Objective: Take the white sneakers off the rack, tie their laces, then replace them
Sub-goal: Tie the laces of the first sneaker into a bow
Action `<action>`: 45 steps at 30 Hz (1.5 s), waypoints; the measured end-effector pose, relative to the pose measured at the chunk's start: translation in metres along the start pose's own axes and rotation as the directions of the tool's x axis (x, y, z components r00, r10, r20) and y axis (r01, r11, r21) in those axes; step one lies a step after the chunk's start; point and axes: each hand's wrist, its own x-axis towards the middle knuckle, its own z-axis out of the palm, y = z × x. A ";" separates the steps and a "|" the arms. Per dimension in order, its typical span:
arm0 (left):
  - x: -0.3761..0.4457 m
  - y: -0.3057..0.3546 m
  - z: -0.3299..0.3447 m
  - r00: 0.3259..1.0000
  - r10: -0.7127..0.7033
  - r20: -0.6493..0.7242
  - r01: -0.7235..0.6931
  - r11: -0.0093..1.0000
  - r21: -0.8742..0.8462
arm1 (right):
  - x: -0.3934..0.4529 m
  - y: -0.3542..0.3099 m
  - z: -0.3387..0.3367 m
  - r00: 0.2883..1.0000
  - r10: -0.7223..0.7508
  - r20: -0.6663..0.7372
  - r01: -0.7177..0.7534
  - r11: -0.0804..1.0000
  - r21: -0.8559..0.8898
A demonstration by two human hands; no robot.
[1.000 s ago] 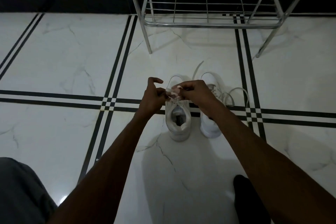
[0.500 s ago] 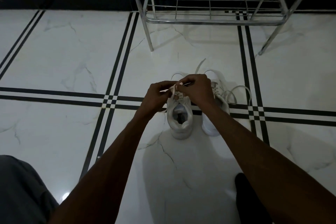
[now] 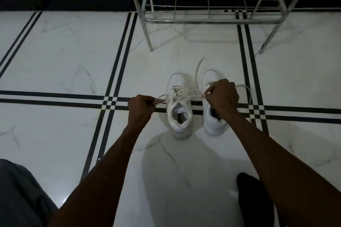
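Observation:
Two white sneakers stand side by side on the marble floor, toes pointing away from me. The left sneaker (image 3: 180,116) has its laces (image 3: 181,96) drawn out sideways over the tongue. My left hand (image 3: 141,108) is shut on the lace loop to the left of it. My right hand (image 3: 222,96) is shut on the other lace end, hovering over the right sneaker (image 3: 214,123) and hiding its middle. Loose laces of the right sneaker trail on the floor around my right hand.
A chrome shoe rack (image 3: 210,21) stands just beyond the sneakers, its lowest wire shelf bare. Black double stripes cross the white floor tiles. My grey-clad knee (image 3: 20,195) is at bottom left and a dark foot (image 3: 252,197) at bottom right.
My hands were close together over the left sneaker's tongue working the laces. They have now pulled apart sideways, drawing the laces tight.

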 end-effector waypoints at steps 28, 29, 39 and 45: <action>-0.006 -0.006 -0.013 0.985 -0.129 0.111 0.166 0.867 -0.470 | -0.002 0.001 -0.008 0.928 -0.318 0.195 0.348 0.926 -0.147; -0.006 -0.007 -0.013 0.987 -0.117 0.110 0.153 0.888 -0.434 | 0.000 0.003 -0.003 0.929 -0.317 0.191 0.348 0.924 -0.158; -0.001 -0.014 -0.011 0.990 -0.048 0.132 0.071 0.981 -0.179 | 0.001 0.004 0.008 0.921 -0.354 0.164 0.390 0.860 -0.328; 0.000 0.014 0.003 0.964 0.140 0.226 -0.099 0.978 -0.184 | -0.004 -0.015 0.007 0.817 -0.508 0.275 0.530 0.848 -0.009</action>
